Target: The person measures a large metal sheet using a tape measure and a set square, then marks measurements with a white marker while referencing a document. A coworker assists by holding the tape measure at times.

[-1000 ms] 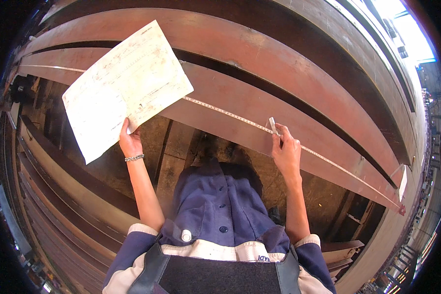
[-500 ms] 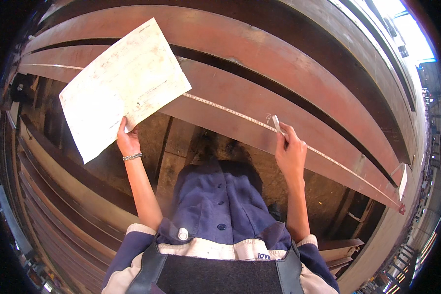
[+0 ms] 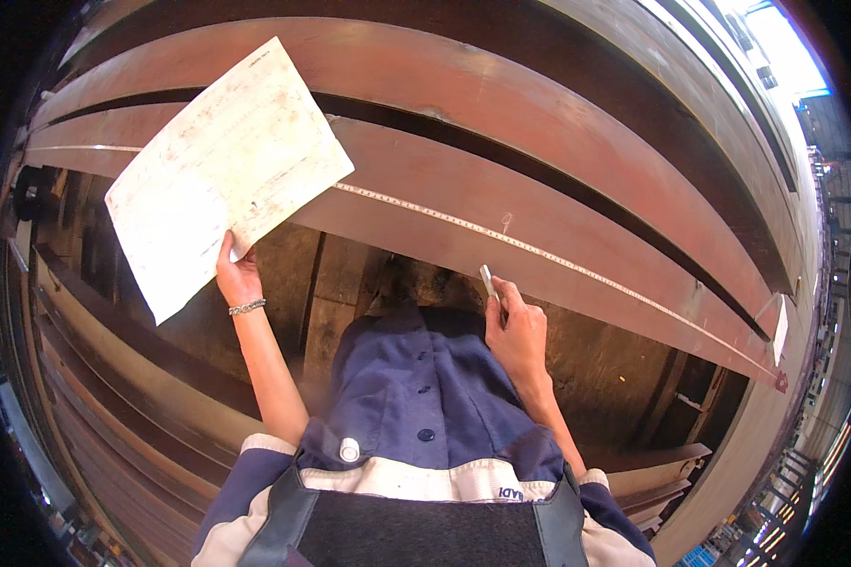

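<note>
The person's left hand (image 3: 240, 276), at nine o'clock in the view, has its grip closed on the lower edge of a smudged paper sheet (image 3: 217, 180), thumb on top. The sheet spreads toward ten o'clock, tilted, and covers part of a long reddish-brown beam (image 3: 388, 234) and of the tape measure (image 3: 463, 223) on it. A metal bracelet (image 3: 247, 307) circles the left wrist.

The right hand (image 3: 518, 331), at four o'clock from the middle, pinches a slim white stick (image 3: 486, 276) between thumb and fingers. The stick points toward eleven o'clock and shows against the beam's near edge; from this angle one cannot tell whether it touches the metal.

The tape measure runs along the beam from ten o'clock, passes behind the sheet, and reaches the beam's far end near four o'clock, where a small red piece (image 3: 781, 382) sits. At two o'clock, just above the tape, a small looped white mark (image 3: 507, 223) stands on the beam. A white slip (image 3: 781, 331) shows at three o'clock. A second beam (image 3: 463, 85) lies toward twelve o'clock, and more beams (image 3: 132, 350) are stacked at eight o'clock.
</note>
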Available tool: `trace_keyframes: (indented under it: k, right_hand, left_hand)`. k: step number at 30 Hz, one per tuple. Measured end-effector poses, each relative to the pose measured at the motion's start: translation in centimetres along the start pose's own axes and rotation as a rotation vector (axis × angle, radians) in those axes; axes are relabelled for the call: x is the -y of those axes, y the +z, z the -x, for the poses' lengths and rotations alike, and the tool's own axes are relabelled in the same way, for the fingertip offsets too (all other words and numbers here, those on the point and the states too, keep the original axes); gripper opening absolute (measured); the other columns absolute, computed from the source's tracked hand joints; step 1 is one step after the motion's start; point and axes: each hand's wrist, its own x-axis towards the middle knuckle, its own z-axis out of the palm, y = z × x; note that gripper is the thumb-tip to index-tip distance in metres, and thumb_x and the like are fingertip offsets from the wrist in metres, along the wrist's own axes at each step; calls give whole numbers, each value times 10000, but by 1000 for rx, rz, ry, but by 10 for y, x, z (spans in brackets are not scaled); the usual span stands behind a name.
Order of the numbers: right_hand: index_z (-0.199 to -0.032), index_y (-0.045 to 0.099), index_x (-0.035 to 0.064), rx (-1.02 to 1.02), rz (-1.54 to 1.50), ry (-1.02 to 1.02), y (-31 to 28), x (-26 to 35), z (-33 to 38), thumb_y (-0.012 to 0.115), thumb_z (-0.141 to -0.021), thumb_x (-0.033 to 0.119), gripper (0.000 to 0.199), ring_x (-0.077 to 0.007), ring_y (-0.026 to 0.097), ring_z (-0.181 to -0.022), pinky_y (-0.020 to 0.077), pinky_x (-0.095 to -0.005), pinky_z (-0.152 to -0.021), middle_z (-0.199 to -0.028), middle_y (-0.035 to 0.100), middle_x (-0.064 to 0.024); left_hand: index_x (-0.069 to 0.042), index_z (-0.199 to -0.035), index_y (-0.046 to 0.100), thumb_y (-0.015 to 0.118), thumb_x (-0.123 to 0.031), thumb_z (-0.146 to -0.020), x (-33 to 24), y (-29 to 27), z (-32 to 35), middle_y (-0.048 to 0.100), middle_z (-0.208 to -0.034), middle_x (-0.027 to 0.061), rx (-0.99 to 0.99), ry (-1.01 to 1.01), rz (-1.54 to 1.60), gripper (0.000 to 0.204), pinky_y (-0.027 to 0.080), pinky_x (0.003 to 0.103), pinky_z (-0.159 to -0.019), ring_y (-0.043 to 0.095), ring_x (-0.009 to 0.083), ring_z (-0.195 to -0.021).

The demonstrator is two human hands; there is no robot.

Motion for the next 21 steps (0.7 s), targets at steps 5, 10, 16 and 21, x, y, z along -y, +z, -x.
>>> trace_keyframes:
  k: [5, 10, 16, 21]
  right_hand:
    - [-1089, 604, 40, -79, 119, -16, 15, -3, 1, 580, -847, 93, 248, -322, 604, -547, 457, -382, -541, -622, 597, -175]
    - [-1090, 592, 47, 31, 68, 26, 9, 8, 14, 561, -856, 112, 244, -352, 624, -583, 484, -445, -566, -636, 619, -177]
    - [-1036, 615, 14, -122, -53, 122, -1, 14, 4, 594, -830, 68, 214, -311, 625, -549, 467, -387, -526, -610, 604, -168]
    - [-1037, 616, 10, -78, -7, 94, 9, 10, 7, 588, -839, 79, 212, -316, 628, -548, 469, -389, -522, -612, 607, -167]
  left_hand:
    - [-22, -1083, 600, 609, -141, -892, 2, 5, 2, 646, -1035, 52, -8, 5, 10, 225, 501, 275, -652, 628, 152, -861]
    - [-30, -1117, 580, 609, -128, -883, -2, -2, 0, 636, -1039, 49, -10, 9, -1, 256, 499, 298, -667, 607, 173, -868]
    - [-40, -1107, 586, 608, -136, -884, -3, -5, -1, 643, -1028, 44, -26, 2, -15, 244, 488, 285, -642, 611, 164, -835]
    - [-39, -1104, 592, 603, -143, -890, -2, -7, -1, 647, -1028, 44, -20, -13, -22, 238, 490, 287, -653, 615, 158, -851]
